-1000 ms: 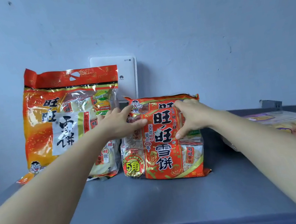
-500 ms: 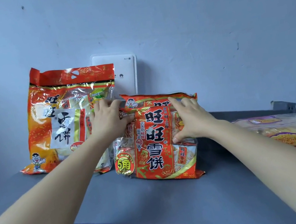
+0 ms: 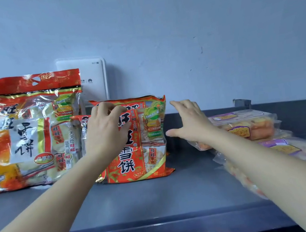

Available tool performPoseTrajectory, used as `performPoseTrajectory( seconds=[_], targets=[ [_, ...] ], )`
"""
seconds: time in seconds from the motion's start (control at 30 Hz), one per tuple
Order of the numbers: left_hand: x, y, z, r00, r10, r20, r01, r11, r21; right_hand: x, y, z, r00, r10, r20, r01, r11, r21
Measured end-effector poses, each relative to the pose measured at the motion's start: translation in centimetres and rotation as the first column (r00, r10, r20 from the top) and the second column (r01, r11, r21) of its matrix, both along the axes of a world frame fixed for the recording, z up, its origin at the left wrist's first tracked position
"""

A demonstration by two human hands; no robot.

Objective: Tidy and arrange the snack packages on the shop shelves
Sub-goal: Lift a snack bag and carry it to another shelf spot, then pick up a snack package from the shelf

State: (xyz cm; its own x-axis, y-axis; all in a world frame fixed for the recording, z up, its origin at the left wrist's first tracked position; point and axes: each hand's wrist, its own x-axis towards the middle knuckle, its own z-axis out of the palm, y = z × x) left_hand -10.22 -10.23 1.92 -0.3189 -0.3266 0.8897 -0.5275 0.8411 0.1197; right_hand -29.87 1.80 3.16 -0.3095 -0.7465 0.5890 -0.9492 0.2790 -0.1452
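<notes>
Shelf (image 3: 161, 198): grey metal deck under both hands, with snack packs standing and lying on it.
Large rice-cracker bag (image 3: 30, 131): upright, just left of the left hand and leaning back.
Clear snack packs (image 3: 250, 126): lying flat in a loose heap, under and beyond the right wrist.
Small rice-cracker bag (image 3: 144, 157): upright between the two hands. It looks light, crinkly and slippery, and the crackers inside probably break easily. It is best held by the sealed top edge or with flat palms on both sides, without squeezing the middle.
Left hand (image 3: 107, 135): fingers curled over the small bag's top edge, gripping it.
Right hand (image 3: 191, 125): fingers spread, holding nothing, just beside the small bag's right edge and seemingly clear of it.
</notes>
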Motion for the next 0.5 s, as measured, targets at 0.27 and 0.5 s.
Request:
performPoseTrajectory(
  seconds=[0.27, 0.5],
  targets=[
    [-6.1, 5.7, -1.9, 0.960, -0.153, 0.233, 0.158, 0.987, -0.002, -7.8, 9.0, -1.2, 0.886, -0.384, 0.261, 0.387, 0.921, 0.041],
    [-12.5, 9.0, -2.7, 0.881, -0.316, 0.353, 0.177, 0.911, 0.373, -14.5, 13.6, -1.0, 0.814, -0.461, 0.353, 0.461, 0.883, 0.090]
  ],
)
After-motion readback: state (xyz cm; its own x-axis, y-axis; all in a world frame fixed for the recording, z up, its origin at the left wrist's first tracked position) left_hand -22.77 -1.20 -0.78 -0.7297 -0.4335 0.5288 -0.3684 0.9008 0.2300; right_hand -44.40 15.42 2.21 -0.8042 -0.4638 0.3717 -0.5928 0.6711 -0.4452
